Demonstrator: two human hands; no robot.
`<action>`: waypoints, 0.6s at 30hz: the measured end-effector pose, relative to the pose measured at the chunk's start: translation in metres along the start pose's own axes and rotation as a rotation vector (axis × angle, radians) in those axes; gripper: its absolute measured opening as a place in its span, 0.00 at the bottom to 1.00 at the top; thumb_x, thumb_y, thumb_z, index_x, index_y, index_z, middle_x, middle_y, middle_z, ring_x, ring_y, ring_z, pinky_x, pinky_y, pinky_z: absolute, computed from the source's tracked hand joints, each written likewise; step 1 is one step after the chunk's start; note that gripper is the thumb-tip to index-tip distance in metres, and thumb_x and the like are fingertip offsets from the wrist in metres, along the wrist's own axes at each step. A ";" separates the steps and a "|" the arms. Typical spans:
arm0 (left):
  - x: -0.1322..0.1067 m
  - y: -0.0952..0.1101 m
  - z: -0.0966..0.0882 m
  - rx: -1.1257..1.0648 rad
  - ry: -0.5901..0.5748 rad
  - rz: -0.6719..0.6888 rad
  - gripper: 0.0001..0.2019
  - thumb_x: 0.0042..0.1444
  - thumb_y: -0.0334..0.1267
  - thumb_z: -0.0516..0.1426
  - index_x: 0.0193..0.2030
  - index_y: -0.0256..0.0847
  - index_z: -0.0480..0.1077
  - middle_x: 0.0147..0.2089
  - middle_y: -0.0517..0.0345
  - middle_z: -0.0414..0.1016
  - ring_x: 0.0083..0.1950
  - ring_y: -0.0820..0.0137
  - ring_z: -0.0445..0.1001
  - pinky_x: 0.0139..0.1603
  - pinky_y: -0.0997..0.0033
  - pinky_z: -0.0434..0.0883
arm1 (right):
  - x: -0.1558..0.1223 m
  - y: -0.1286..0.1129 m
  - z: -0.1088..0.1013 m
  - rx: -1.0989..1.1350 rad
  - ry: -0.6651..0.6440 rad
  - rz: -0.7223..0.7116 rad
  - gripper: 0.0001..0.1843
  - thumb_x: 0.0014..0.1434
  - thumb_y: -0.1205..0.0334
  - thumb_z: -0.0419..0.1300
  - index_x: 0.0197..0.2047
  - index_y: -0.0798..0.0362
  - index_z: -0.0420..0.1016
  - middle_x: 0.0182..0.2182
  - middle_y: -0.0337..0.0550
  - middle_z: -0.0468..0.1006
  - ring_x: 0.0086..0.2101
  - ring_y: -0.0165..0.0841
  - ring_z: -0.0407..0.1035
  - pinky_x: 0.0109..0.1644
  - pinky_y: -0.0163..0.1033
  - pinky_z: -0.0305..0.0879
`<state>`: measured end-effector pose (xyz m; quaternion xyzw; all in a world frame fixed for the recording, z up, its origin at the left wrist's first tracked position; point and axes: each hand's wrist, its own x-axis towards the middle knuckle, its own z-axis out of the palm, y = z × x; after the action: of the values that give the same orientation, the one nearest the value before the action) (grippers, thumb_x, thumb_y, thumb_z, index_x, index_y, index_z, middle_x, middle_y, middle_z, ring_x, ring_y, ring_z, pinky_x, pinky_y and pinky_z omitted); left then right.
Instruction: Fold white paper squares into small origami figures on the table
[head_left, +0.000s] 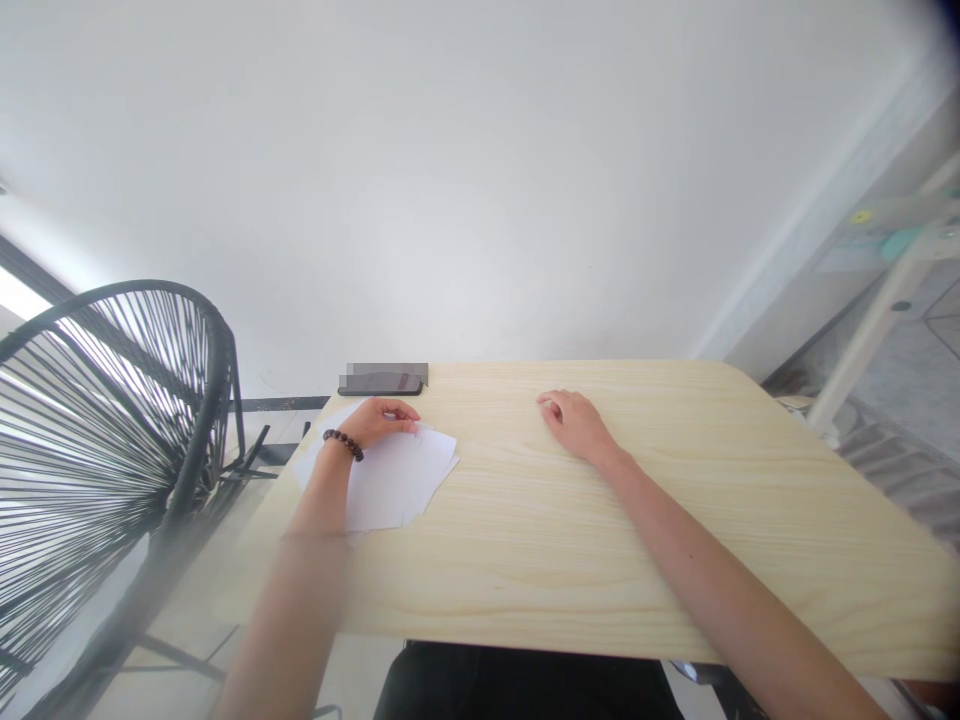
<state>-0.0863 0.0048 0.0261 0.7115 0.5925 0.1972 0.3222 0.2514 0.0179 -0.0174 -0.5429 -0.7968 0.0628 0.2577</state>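
Several loose sheets of white paper lie in an uneven, fanned pile on the left part of the wooden table. My left hand, with a dark beaded bracelet at the wrist, rests over the upper part of this pile. Its thumb and fingers are apart, with nothing visible between them. On bare tabletop to the right of the paper lies my right hand, fingers loosely bent and the thumb slightly apart from them. I see nothing in it, though its palm side is hidden.
Behind the paper, a dark phone, partly blurred out, lies at the table's far left edge. A white wall rises behind the table. A black corded chair stands to the left, and a pale metal frame to the right.
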 end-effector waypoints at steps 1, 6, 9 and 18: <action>0.000 0.000 -0.001 -0.002 0.012 -0.012 0.18 0.37 0.51 0.58 0.32 0.42 0.72 0.35 0.58 0.74 0.40 0.64 0.70 0.40 0.69 0.65 | 0.000 0.000 0.000 -0.002 -0.001 0.001 0.12 0.54 0.66 0.48 0.40 0.53 0.69 0.31 0.42 0.72 0.32 0.31 0.62 0.41 0.36 0.55; -0.002 -0.001 -0.002 -0.018 0.051 -0.056 0.18 0.38 0.51 0.58 0.33 0.42 0.73 0.35 0.58 0.75 0.40 0.63 0.71 0.41 0.68 0.66 | 0.000 0.000 0.000 -0.007 -0.004 0.005 0.12 0.54 0.65 0.47 0.39 0.53 0.69 0.31 0.42 0.72 0.32 0.31 0.62 0.41 0.36 0.54; -0.003 0.002 -0.002 -0.024 0.075 -0.017 0.17 0.41 0.51 0.56 0.33 0.42 0.72 0.35 0.58 0.76 0.40 0.64 0.71 0.43 0.69 0.65 | 0.000 -0.001 -0.001 -0.005 0.000 0.006 0.12 0.54 0.65 0.47 0.39 0.52 0.69 0.31 0.42 0.72 0.32 0.31 0.62 0.41 0.36 0.55; -0.005 0.026 0.006 0.084 0.231 0.144 0.15 0.49 0.49 0.50 0.32 0.41 0.70 0.34 0.59 0.74 0.36 0.68 0.69 0.40 0.71 0.64 | 0.000 0.000 0.000 -0.008 0.004 0.005 0.12 0.54 0.65 0.48 0.39 0.52 0.69 0.31 0.42 0.72 0.32 0.31 0.62 0.40 0.36 0.55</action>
<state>-0.0648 -0.0034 0.0406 0.7376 0.5808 0.2754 0.2067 0.2516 0.0174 -0.0175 -0.5460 -0.7951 0.0594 0.2571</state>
